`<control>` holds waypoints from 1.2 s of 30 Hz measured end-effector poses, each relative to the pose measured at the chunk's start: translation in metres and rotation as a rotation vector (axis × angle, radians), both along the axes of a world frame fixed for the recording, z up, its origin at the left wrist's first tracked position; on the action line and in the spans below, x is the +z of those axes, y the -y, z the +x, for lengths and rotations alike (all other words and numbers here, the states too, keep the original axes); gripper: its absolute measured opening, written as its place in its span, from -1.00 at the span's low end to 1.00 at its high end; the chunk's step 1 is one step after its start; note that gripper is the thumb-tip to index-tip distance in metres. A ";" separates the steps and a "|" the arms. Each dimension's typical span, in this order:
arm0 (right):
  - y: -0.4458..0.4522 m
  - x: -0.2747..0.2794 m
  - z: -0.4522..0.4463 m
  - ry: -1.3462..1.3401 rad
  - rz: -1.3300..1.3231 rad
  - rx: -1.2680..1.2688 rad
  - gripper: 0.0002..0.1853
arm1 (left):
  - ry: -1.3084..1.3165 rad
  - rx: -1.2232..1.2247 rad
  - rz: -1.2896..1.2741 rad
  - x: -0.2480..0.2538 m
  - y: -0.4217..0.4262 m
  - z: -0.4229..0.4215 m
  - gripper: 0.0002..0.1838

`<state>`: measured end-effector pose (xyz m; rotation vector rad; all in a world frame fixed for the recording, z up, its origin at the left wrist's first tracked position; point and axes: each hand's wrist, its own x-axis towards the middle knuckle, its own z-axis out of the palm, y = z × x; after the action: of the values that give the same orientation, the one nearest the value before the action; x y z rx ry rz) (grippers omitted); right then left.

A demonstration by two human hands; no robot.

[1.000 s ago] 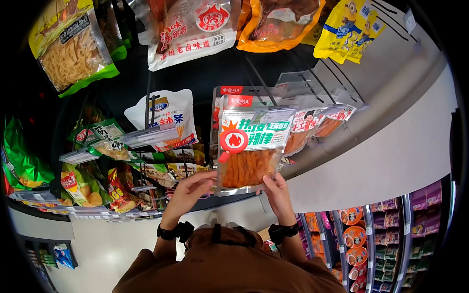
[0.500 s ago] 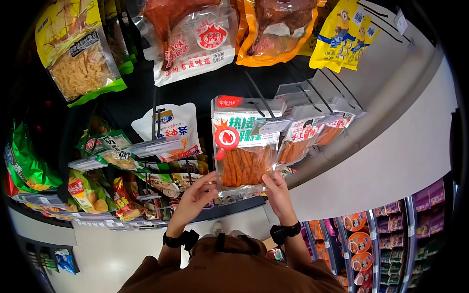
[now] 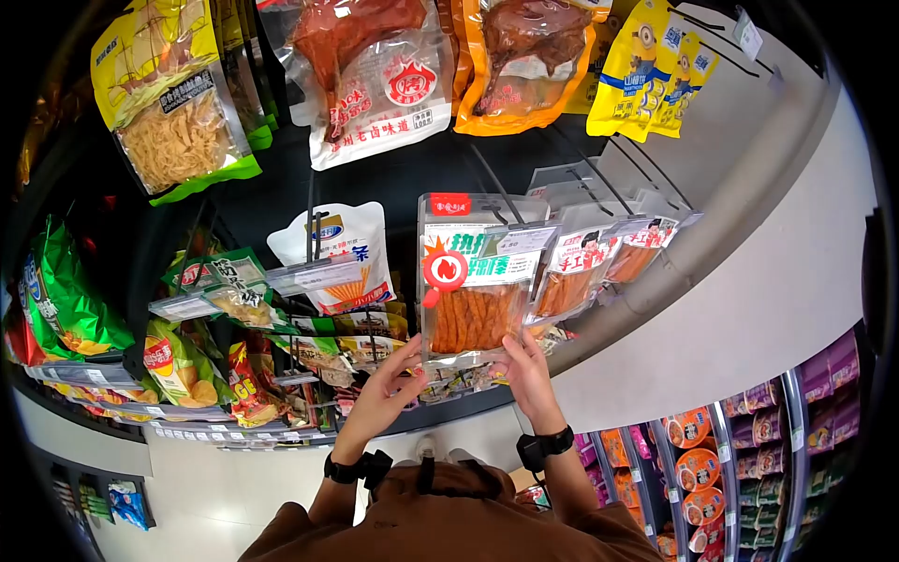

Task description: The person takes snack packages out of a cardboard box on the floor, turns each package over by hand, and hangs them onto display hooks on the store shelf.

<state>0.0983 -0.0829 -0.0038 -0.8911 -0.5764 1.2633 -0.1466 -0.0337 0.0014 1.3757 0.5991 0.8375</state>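
Upright snack packet [image 3: 445,304], brown sticks [image 3: 475,323] showing, behind tag [image 3: 518,242]

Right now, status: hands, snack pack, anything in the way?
Left hand open at lower left of snack pack. Right hand at its lower right, grip unclear. Price-tag holder crosses its front.

Floor [image 3: 215,482]: reflecting white light
Pale panel [image 3: 712,318]: curving beside black shelving [image 3: 389,178]
Lower-right racks [image 3: 725,450]: standing in rows

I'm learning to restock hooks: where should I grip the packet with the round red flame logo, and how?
Best pinched by its lower corners from below, I'd say: the flattish packet hangs lower end down, and a price-tag holder crosses its upper part.
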 end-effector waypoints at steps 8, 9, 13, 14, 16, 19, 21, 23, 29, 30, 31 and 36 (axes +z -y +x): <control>0.023 -0.017 -0.002 -0.160 0.067 0.018 -0.42 | -0.074 0.011 0.064 -0.001 0.017 -0.005 -0.45; 0.026 -0.019 -0.001 -0.155 0.082 0.021 -0.42 | -0.093 -0.002 0.067 -0.002 0.020 -0.005 -0.46; 0.053 -0.017 -0.001 -0.134 0.096 0.070 -0.47 | -0.061 -0.049 0.033 -0.004 0.043 0.003 -0.54; 0.060 -0.015 -0.001 -0.144 0.077 0.111 -0.52 | -0.056 -0.066 0.047 -0.005 0.047 0.005 -0.57; 0.078 -0.021 -0.001 -0.125 0.010 0.224 -0.67 | -0.079 -0.095 0.018 -0.001 0.063 0.010 -0.61; 0.112 -0.024 0.001 -0.065 -0.012 0.347 -0.74 | -0.075 -0.120 0.008 -0.008 0.089 0.021 -0.68; 0.134 -0.024 0.004 -0.065 -0.036 0.335 -0.75 | -0.097 -0.209 -0.020 -0.009 0.111 0.031 -0.71; 0.160 -0.030 0.006 0.029 -0.050 0.445 -0.75 | -0.089 -0.251 -0.039 -0.010 0.138 0.040 -0.73; 0.234 -0.041 0.012 0.140 -0.067 0.515 -0.77 | -0.227 -0.339 -0.005 -0.022 0.209 0.046 -0.75; 0.245 -0.042 0.013 0.168 -0.075 0.534 -0.78 | -0.287 -0.371 0.009 -0.023 0.218 0.046 -0.73; 0.257 -0.045 0.013 0.165 -0.074 0.535 -0.78 | -0.291 -0.369 0.009 -0.026 0.227 0.043 -0.73; 0.330 -0.060 0.008 0.366 -0.139 0.631 -0.79 | -0.400 -0.524 0.115 -0.025 0.275 0.031 -0.70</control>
<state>0.1060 -0.4130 -0.0638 -1.1136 -1.1320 1.7307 -0.1152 -0.3087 -0.0234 1.7199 0.4605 0.1756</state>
